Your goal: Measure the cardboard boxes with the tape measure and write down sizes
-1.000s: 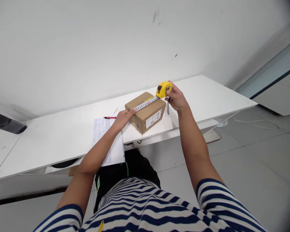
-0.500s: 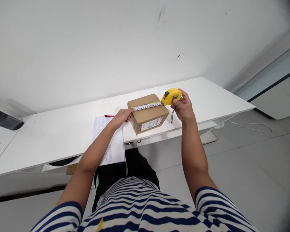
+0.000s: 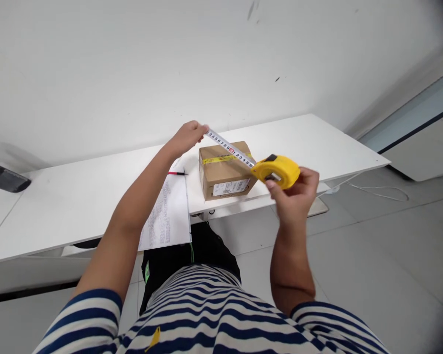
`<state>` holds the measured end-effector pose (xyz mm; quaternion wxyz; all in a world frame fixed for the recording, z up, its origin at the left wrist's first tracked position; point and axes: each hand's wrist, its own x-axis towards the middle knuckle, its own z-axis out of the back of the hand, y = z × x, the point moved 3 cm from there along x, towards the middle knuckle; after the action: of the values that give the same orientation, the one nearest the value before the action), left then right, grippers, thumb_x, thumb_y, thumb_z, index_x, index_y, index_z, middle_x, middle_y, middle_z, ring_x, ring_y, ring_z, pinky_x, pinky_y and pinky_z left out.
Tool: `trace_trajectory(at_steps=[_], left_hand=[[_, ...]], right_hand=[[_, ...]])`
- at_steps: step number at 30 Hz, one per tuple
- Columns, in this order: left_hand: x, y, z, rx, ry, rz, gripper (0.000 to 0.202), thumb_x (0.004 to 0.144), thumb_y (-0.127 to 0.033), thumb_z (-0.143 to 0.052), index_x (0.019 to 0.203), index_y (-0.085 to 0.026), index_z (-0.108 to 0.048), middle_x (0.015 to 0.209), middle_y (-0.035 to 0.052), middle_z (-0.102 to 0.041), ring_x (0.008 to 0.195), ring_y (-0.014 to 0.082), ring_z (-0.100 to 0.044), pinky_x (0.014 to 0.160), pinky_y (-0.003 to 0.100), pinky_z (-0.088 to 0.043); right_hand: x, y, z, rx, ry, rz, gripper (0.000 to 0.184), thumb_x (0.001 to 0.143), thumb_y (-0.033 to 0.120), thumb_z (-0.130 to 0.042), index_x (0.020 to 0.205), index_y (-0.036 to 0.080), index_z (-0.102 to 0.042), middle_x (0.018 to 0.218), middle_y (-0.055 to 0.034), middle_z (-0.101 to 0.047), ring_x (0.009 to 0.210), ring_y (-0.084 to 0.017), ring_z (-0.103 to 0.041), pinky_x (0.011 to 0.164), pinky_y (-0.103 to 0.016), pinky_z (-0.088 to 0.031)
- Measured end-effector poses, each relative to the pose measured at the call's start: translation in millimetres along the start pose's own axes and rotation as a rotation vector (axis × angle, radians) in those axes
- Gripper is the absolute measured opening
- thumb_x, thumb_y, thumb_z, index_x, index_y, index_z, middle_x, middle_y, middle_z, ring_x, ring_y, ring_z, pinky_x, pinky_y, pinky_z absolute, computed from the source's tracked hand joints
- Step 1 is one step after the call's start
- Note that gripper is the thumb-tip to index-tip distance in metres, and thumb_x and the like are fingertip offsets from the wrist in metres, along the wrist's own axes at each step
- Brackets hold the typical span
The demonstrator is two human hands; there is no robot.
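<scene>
A brown cardboard box (image 3: 225, 174) with a white label and yellow tape stands near the front edge of the white table (image 3: 77, 201). My right hand (image 3: 293, 196) is closed round a yellow tape measure (image 3: 276, 171), held in the air right of and nearer than the box. Its white blade (image 3: 231, 146) runs up and left over the box. My left hand (image 3: 186, 136) pinches the blade's end above the box's far left corner.
A printed sheet of paper (image 3: 164, 216) lies left of the box and overhangs the table edge, with a red pen (image 3: 177, 173) by it. A dark object (image 3: 3, 178) sits at the far left. A white cable (image 3: 376, 191) trails on the grey floor at right.
Both hands lifted the tape off the box top. My right hand drew the measure toward me and to the right; my left hand raised the blade's end up and back.
</scene>
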<state>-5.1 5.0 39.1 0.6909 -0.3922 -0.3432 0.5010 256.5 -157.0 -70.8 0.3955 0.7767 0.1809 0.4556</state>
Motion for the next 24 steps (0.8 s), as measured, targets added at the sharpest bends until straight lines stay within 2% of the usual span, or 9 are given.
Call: trace_trajectory(at_steps=[2,3,5,7,9,12,16,21,24], left_hand=[[25,-3,-16.2,0.099,0.069,-0.024,0.024,0.100,-0.037,-0.065,0.083,-0.020,-0.060,0.092,0.0075,-0.068,0.085,0.0172,-0.059,0.082,0.033,-0.046],[35,-2,-26.3,0.164,0.109,-0.018,0.025,0.100,-0.036,-0.064,0.081,-0.020,-0.060,0.092,0.0079,-0.068,0.084,0.0175,-0.058,0.083,0.034,-0.045],[49,5,-45.5,0.297,0.161,-0.004,0.029,0.101,-0.033,-0.062,0.076,-0.020,-0.057,0.089,0.0076,-0.066,0.080,0.0174,-0.054,0.082,0.036,-0.043],[53,13,-59.3,0.366,0.173,-0.025,0.032,0.102,-0.034,-0.059,0.074,-0.020,-0.052,0.086,0.0060,-0.062,0.077,0.0168,-0.051,0.080,0.037,-0.041],[51,18,-65.4,0.353,0.173,-0.051,0.033,0.103,-0.037,-0.057,0.075,-0.021,-0.051,0.085,0.0045,-0.061,0.077,0.0166,-0.051,0.079,0.035,-0.040],[46,23,-65.0,0.331,0.205,-0.027,0.037,0.104,-0.043,-0.055,0.075,-0.021,-0.052,0.083,0.0039,-0.061,0.076,0.0168,-0.051,0.076,0.034,-0.039],[44,24,-61.9,0.328,0.220,0.012,0.043,0.104,-0.048,-0.054,0.071,-0.021,-0.050,0.078,0.0033,-0.057,0.072,0.0160,-0.048,0.073,0.034,-0.038],[46,28,-62.3,0.293,0.159,-0.029,0.039,0.106,-0.045,-0.054,0.076,-0.021,-0.051,0.086,0.0046,-0.060,0.079,0.0173,-0.051,0.080,0.035,-0.043],[43,23,-59.7,0.214,0.070,-0.116,0.025,0.106,-0.038,-0.055,0.087,-0.022,-0.053,0.098,0.0058,-0.065,0.090,0.0192,-0.057,0.089,0.036,-0.047]], right_hand=[[-41,17,-21,-0.064,-0.019,0.059,0.063,0.071,0.042,-0.097,0.110,0.029,-0.050,0.133,-0.0110,-0.070,0.126,-0.026,-0.073,0.090,-0.037,-0.067],[-59,22,-34,-0.102,0.010,0.048,0.059,0.075,0.040,-0.095,0.109,0.029,-0.048,0.136,-0.0131,-0.070,0.128,-0.025,-0.072,0.091,-0.037,-0.067],[-85,25,-57,-0.140,0.001,0.005,0.052,0.083,0.039,-0.088,0.110,0.030,-0.044,0.132,-0.0147,-0.073,0.119,-0.023,-0.077,0.087,-0.036,-0.068],[-97,23,-74,-0.145,-0.047,-0.039,0.049,0.088,0.041,-0.083,0.114,0.029,-0.044,0.125,-0.0140,-0.074,0.108,-0.022,-0.080,0.083,-0.034,-0.068],[-96,19,-82,-0.146,-0.081,-0.051,0.053,0.088,0.042,-0.082,0.124,0.028,-0.046,0.123,-0.0134,-0.075,0.106,-0.022,-0.081,0.085,-0.035,-0.069],[-86,12,-82,-0.247,-0.072,-0.049,0.067,0.086,0.045,-0.081,0.142,0.026,-0.049,0.132,-0.0147,-0.073,0.116,-0.025,-0.079,0.097,-0.042,-0.068],[-76,7,-77,-0.444,-0.019,-0.020,0.063,0.088,0.048,-0.076,0.145,0.028,-0.060,0.138,-0.0128,-0.074,0.129,-0.029,-0.073,0.109,-0.051,-0.063],[-80,1,-75,-0.412,-0.013,-0.044,0.067,0.088,0.051,-0.077,0.148,0.026,-0.063,0.137,-0.0127,-0.076,0.133,-0.031,-0.071,0.119,-0.056,-0.056],[-85,-4,-73,-0.359,-0.029,-0.106,0.069,0.088,0.052,-0.079,0.150,0.024,-0.064,0.136,-0.0130,-0.077,0.130,-0.030,-0.073,0.118,-0.054,-0.057]])
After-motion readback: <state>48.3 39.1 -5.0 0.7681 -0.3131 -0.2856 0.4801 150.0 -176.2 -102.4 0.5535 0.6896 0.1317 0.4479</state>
